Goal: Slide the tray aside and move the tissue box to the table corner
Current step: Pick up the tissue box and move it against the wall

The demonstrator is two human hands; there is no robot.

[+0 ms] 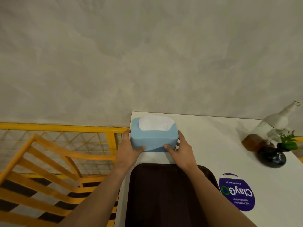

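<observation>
So the blue tissue box sits right at the far left corner of the white table, white tissue poking out the top; both hands are wrapped on it, left hand on the left end and right hand on the right end, thumbs pressed on the near face and fingers curled round the sides, so clamped on the box; can't tell if it's resting on the table or lifted a hair; the dark brown tray lies nearer the person, under the forearms, apart from the box; purple round sticker beside the tray's right edge; a black vase and glass bottle stand over at the right; yellow railing off the table's left.
</observation>
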